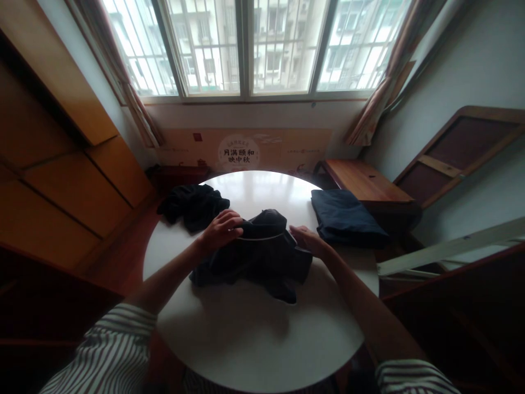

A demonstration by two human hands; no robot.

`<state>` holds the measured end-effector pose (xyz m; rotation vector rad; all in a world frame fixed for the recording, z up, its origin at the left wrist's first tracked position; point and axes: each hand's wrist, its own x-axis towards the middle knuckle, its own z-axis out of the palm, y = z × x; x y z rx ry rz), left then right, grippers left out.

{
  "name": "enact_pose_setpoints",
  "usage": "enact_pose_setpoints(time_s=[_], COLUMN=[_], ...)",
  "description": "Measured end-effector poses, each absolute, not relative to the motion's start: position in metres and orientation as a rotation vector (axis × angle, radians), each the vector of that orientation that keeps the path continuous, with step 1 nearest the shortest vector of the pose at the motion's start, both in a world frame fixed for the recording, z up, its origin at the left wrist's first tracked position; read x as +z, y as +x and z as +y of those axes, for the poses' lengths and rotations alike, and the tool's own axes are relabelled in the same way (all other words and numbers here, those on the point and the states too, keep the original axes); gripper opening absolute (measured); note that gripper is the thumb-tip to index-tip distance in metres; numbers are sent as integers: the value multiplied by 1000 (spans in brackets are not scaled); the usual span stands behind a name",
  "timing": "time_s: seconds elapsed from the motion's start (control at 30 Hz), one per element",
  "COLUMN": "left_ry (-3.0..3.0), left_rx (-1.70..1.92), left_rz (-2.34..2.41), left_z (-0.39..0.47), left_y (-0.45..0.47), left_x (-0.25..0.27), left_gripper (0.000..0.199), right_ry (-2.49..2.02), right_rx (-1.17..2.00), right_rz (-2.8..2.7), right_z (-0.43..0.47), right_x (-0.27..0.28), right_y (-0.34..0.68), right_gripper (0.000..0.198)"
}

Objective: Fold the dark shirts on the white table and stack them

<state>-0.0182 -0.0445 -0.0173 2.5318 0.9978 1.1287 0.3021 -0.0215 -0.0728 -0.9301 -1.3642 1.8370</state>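
A rumpled dark garment (pixel 258 262) lies on the round white table (pixel 262 339), with a band-like opening raised at its far side. My left hand (pixel 225 225) is closed on the left end of that band. At the opposite end, my right hand (pixel 304 239) pinches the garment's edge, with the fingertips partly hidden. A thin pale line runs along the band between both hands. The lower part of the cloth spreads loosely towards me, and a dark flap points to the near right. The garment's exact kind is hard to make out.
A crumpled black cloth (pixel 194 205) sits at the table's left edge. Folded dark navy fabric (pixel 344 216) lies at the right, overhanging the rim. Beyond stand a wooden desk (pixel 365 180) and a barred window (pixel 246 49). Wooden cabinets (pixel 77 186) line the left.
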Motion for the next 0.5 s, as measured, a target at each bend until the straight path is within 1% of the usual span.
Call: enact_pose_setpoints(time_s=[0.03,0.07,0.1,0.2,0.27,0.3,0.33,0.37,0.43,0.47,0.5], left_ry=[2508,2468,2417,2253,2153,2097,2035,1970,1862,1840,1850], left_rx=[1201,1262,1309,1426,1513,1546,1554,1523,1382,1327,1301], left_rz=[996,1012,1034,1030,993,985,990,1007,1074,1124,1182], left_z=[-44,-43,-43,-40,-36,-33,-29,-24,-18,-17,-19], left_y=[-18,-17,-14,6,25,35,44,52,62,64,64], left_x=[-17,-18,-19,-22,-23,-25,-26,-27,-29,-28,-26], left_gripper=[25,27,30,36,37,37,35,32,19,12,7], right_ry=[-867,-810,-760,-659,-628,-630,-646,-673,-751,-791,-827], right_rx=[1752,1668,1598,1497,1455,1426,1386,1332,1192,1121,1057], right_rz=[-1391,-1405,-1416,-1453,-1482,-1503,-1526,-1549,-1580,-1577,-1559], right_z=[-23,-24,-25,-29,-33,-35,-36,-37,-39,-39,-39], right_x=[-73,-74,-74,-73,-71,-70,-68,-67,-65,-64,-64], right_y=[298,294,289,279,275,274,273,273,274,274,274], right_gripper=[44,43,51,81,88,85,76,62,34,26,22])
